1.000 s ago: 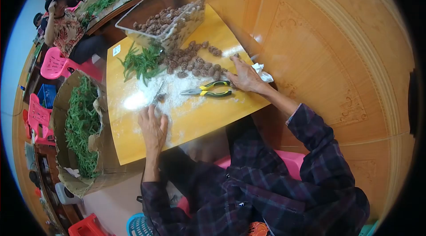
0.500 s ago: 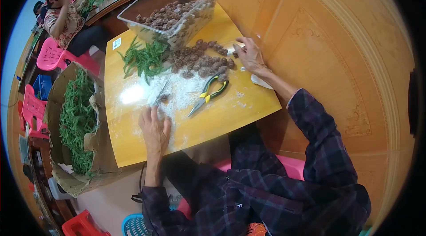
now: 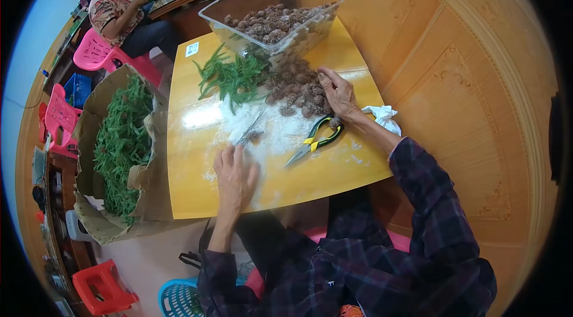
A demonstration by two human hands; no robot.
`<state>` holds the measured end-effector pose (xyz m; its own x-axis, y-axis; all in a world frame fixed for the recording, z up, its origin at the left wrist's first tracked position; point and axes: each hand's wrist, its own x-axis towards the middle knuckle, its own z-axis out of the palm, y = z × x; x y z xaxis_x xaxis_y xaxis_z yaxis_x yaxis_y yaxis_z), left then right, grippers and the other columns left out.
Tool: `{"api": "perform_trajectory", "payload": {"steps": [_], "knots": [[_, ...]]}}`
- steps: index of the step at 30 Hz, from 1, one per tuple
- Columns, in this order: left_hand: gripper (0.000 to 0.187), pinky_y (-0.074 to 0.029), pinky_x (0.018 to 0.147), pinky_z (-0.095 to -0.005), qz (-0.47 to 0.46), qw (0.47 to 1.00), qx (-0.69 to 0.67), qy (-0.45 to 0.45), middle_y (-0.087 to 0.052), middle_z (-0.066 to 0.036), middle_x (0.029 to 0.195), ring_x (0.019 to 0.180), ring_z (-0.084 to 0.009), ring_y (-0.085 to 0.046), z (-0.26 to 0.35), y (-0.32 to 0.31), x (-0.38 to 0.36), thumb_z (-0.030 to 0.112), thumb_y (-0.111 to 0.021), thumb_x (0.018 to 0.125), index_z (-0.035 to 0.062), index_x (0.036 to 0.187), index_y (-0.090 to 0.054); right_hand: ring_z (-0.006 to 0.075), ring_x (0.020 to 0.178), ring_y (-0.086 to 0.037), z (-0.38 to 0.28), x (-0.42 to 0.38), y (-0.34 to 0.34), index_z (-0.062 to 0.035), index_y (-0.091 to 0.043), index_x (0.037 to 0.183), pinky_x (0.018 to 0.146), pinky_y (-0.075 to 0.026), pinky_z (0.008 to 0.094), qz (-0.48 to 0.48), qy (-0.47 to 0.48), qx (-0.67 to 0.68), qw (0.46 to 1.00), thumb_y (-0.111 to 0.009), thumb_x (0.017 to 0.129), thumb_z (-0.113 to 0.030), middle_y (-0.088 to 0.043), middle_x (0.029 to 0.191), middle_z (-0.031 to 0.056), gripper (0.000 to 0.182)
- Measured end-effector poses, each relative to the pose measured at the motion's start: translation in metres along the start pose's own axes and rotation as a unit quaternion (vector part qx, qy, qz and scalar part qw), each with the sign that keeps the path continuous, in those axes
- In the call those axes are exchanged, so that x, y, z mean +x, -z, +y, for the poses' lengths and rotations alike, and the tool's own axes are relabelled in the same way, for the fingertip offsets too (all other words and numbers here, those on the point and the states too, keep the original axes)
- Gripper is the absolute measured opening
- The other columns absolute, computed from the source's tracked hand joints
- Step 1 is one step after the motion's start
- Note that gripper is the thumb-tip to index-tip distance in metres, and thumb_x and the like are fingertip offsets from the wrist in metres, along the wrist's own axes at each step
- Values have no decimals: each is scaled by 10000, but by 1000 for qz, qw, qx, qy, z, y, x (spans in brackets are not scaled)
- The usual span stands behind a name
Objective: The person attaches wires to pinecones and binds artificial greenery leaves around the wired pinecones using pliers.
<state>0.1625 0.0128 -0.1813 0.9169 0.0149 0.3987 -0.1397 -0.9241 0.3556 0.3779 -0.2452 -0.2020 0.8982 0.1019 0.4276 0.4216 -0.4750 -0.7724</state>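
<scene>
Brown, scaly pine cones point(image 3: 292, 91) lie heaped near the middle of the smooth yellow tabletop point(image 3: 194, 189), and we see our right hand point(image 3: 339, 96) at the heap's right edge, its fingers curled loosely inward; we cannot tell whether a cone sits in their grasp. Our left hand point(image 3: 234, 178), its thumb blurred, rests low over the near side of the table, fingertips close to the lower end of a slender grey metal implement point(image 3: 253, 125); whether they pinch it, we cannot make out. One small brown cone point(image 3: 255, 136) lies beside that implement, on loose white powder point(image 3: 285, 130). Between our hands we have yellow-and-black-handled pliers point(image 3: 310, 144), handles spread, nose pointing toward us. Behind the powder lie feathery green artificial-looking sprigs point(image 3: 231, 78), just in front of a clear plastic rectangular bin point(image 3: 225, 32) filled with more cones. Crumpled white tissue point(image 3: 385, 120) lies by our right wrist.
</scene>
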Motion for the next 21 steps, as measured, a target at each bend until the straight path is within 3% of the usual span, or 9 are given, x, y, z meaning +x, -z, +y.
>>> {"api": "perform_trajectory", "payload": {"steps": [4, 7, 11, 17, 21], "knots": [[464, -353, 969, -454, 20, 999, -26, 9, -463, -225, 1187, 1119, -395, -433, 0, -4, -1, 115, -622, 802, -30, 1216, -468, 196, 856, -650, 33, 10, 15, -16, -596, 1106, 775, -491, 311, 135, -37, 68, 988, -497, 961, -352, -676, 982, 138, 380], [452, -361, 971, -438, 44, 994, -86, 48, -459, -227, 1191, 1123, -393, -435, -2, 0, 1, 88, -608, 815, -30, 1226, -461, 174, 841, -642, 39, 12, 18, -22, -600, 1085, 772, -491, 297, 172, -65, 121, 976, -494, 964, -340, -678, 932, 115, 357], [371, -392, 876, -430, 11, 998, -6, 54, -505, -202, 1036, 995, -368, -466, -14, 13, 18, 79, -629, 789, -6, 1134, -526, 144, 828, -627, 38, 11, 19, -38, -603, 1065, 750, -486, 283, 153, -85, 154, 973, -481, 971, -335, -659, 846, 63, 335], [84, -392, 761, -442, -74, 994, 59, 55, -518, -182, 871, 875, -346, -488, -23, 8, 47, 53, -628, 749, 24, 822, -600, 141, 801, -614, 40, 12, 20, -39, -607, 1060, 736, -476, 281, 134, -93, 155, 974, -457, 977, -347, -651, 824, 61, 352], [40, -399, 666, -434, -50, 998, 41, -11, -538, -177, 754, 749, -339, -509, -32, 6, 55, 29, -612, 734, 6, 734, -579, 134, 796, -610, 37, 13, 20, -36, -612, 1049, 731, -472, 275, 129, -96, 163, 973, -463, 975, -350, -647, 819, 54, 356]]}}
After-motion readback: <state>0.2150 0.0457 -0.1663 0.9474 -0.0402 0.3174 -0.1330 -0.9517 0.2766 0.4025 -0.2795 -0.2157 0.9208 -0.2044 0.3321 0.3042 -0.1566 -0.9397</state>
